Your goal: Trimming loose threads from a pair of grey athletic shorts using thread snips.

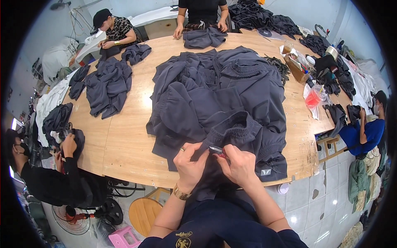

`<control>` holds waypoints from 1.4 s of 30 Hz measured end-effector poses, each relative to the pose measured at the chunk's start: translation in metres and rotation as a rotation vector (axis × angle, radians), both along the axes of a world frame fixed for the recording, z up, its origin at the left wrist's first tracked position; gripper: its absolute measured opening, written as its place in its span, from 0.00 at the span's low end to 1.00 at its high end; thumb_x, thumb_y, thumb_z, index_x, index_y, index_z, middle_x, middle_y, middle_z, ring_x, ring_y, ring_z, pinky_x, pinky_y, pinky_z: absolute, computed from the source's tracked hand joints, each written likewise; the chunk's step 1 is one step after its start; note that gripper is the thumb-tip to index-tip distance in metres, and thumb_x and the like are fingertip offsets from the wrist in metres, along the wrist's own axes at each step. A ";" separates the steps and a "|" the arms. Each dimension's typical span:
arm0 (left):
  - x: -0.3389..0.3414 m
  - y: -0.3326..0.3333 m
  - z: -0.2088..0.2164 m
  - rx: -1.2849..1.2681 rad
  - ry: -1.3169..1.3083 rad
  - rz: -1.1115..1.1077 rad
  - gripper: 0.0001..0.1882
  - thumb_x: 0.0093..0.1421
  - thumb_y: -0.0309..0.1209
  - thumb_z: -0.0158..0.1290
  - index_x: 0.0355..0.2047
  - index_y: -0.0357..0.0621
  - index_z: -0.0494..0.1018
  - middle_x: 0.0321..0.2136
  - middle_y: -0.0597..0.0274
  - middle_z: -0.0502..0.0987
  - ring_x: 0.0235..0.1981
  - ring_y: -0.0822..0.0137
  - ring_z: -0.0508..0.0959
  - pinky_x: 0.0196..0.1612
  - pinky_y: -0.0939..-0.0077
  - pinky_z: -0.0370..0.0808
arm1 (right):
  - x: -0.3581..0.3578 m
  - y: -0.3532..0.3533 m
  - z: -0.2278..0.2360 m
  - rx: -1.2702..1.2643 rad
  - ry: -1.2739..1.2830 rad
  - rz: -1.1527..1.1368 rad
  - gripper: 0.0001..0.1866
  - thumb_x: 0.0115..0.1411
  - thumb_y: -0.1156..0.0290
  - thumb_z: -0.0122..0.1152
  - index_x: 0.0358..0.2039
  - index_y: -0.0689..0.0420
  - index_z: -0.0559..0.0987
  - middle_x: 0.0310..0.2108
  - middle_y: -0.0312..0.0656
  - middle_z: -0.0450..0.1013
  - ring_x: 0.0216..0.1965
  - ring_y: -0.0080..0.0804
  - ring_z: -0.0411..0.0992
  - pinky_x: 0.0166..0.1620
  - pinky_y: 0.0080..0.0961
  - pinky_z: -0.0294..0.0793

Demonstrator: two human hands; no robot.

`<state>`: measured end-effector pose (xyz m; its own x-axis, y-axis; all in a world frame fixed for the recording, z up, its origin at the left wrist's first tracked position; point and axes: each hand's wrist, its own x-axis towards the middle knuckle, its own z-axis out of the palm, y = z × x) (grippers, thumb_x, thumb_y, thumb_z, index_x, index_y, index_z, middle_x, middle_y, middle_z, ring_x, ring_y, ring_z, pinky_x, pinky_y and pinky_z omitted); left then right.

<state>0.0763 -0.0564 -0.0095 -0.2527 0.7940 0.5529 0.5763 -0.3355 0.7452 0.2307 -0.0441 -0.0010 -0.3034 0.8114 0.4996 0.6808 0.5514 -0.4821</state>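
In front of me a dark grey garment with a gathered elastic waistband lies at the near edge of a pile of like garments. My left hand is closed, pinching the garment's cloth just below the waistband. Closed round a small pair of thread snips, my right hand is just beside it. The snips have metal blades and a red handle, mostly hidden in my fingers. Their blades point left at the cloth by my left fingertips; whether they touch it I cannot tell.
The pile covers much of the wooden table. More dark garments lie to the left. A cardboard box and a red drink cup stand at the right. Several people work around the table. A wooden stool stands below its near edge.
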 end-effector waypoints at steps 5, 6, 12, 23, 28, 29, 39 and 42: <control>0.002 -0.001 0.000 -0.013 -0.025 -0.014 0.10 0.44 0.21 0.63 0.29 0.39 0.76 0.24 0.57 0.76 0.24 0.59 0.77 0.28 0.72 0.71 | -0.001 0.002 -0.002 0.066 0.005 -0.001 0.13 0.52 0.62 0.62 0.24 0.54 0.69 0.16 0.36 0.66 0.13 0.34 0.68 0.17 0.26 0.64; 0.002 -0.001 0.000 -0.013 -0.025 -0.014 0.10 0.44 0.21 0.63 0.29 0.39 0.76 0.24 0.57 0.76 0.24 0.59 0.77 0.28 0.72 0.71 | -0.001 0.002 -0.002 0.067 0.009 0.000 0.12 0.52 0.62 0.62 0.24 0.54 0.69 0.16 0.36 0.66 0.13 0.34 0.68 0.17 0.27 0.64; 0.002 -0.002 -0.001 0.003 -0.003 -0.013 0.11 0.43 0.20 0.63 0.30 0.38 0.76 0.24 0.56 0.76 0.25 0.59 0.77 0.28 0.72 0.71 | 0.000 0.000 0.001 0.015 -0.002 0.005 0.12 0.48 0.68 0.65 0.25 0.56 0.70 0.17 0.39 0.68 0.15 0.37 0.69 0.19 0.29 0.65; 0.003 -0.001 -0.001 0.078 0.120 0.018 0.14 0.42 0.20 0.62 0.32 0.41 0.77 0.22 0.60 0.72 0.24 0.61 0.73 0.27 0.71 0.70 | 0.002 0.000 0.005 0.022 -0.038 0.014 0.12 0.50 0.65 0.64 0.25 0.55 0.70 0.17 0.37 0.68 0.15 0.35 0.69 0.19 0.27 0.65; 0.004 -0.002 0.000 0.115 0.193 0.031 0.15 0.41 0.19 0.62 0.32 0.42 0.78 0.21 0.61 0.71 0.24 0.61 0.72 0.27 0.71 0.70 | 0.004 -0.001 0.006 -0.001 -0.040 0.023 0.12 0.48 0.68 0.65 0.26 0.55 0.70 0.18 0.38 0.69 0.16 0.36 0.70 0.20 0.29 0.65; 0.004 -0.002 0.000 0.127 0.216 0.039 0.15 0.41 0.20 0.62 0.32 0.42 0.78 0.20 0.62 0.70 0.24 0.62 0.72 0.27 0.71 0.70 | 0.004 -0.001 0.006 0.006 -0.067 0.016 0.12 0.48 0.67 0.65 0.26 0.55 0.70 0.18 0.38 0.69 0.16 0.37 0.70 0.20 0.29 0.65; 0.010 0.003 -0.003 0.065 0.156 -0.012 0.14 0.42 0.21 0.62 0.32 0.42 0.78 0.22 0.60 0.72 0.26 0.60 0.73 0.28 0.69 0.71 | 0.001 0.022 0.002 -0.184 0.575 0.048 0.12 0.54 0.73 0.63 0.34 0.61 0.68 0.26 0.41 0.63 0.22 0.28 0.62 0.28 0.22 0.64; 0.010 0.008 -0.003 0.008 0.159 -0.069 0.16 0.42 0.27 0.65 0.34 0.42 0.77 0.25 0.59 0.74 0.27 0.58 0.74 0.30 0.69 0.72 | 0.004 0.039 -0.008 -0.449 0.719 0.130 0.13 0.56 0.80 0.58 0.25 0.56 0.62 0.27 0.34 0.67 0.18 0.13 0.63 0.21 0.13 0.61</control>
